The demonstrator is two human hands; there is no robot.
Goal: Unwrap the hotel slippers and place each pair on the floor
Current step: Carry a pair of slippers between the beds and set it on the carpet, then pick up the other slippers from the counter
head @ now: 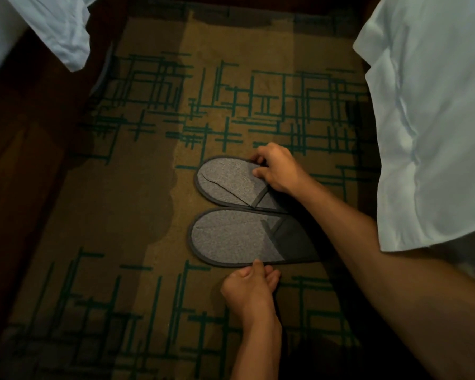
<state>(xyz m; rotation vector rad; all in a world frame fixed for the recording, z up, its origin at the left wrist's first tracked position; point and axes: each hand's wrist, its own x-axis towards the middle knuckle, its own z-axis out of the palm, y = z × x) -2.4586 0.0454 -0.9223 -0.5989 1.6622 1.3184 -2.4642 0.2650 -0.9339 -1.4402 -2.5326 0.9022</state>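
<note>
Two grey hotel slippers lie flat and side by side on the patterned carpet, toes pointing left. The far slipper and the near slipper touch along their long edges. My right hand reaches in from the right and pinches the far slipper's outer edge near its strap, fingers curled. My left hand comes up from below and pinches the near slipper's dark rim between thumb and fingers. No wrapper is visible.
White bedding hangs down along the right side. Another white sheet corner hangs at the top left over a dark wooden strip. Brown carpet with green lines stretches between them.
</note>
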